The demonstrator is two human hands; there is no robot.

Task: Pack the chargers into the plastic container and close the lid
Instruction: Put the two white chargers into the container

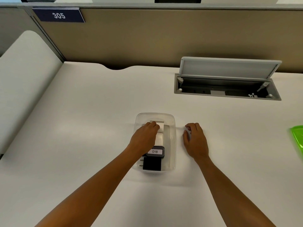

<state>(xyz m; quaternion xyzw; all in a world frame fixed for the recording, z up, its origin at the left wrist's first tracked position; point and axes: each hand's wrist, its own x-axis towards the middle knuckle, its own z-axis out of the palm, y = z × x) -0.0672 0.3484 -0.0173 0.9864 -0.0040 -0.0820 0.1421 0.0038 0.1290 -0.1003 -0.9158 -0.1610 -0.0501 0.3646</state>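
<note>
1. Left hand (145, 135) was inside the clear container (172, 145), fingers curled on a white charger (161, 126).
2. Right hand (195, 141) lay loosely open on the table (82, 128), just beside the container.
3. Black chargers (151, 163) sat at its near end.
4. Green lid (297, 138) lay far right.

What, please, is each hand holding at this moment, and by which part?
The left hand rests on a white charger inside the plastic container, fingers over its top; whether its grip has closed cannot be told. The right hand holds nothing.
</note>
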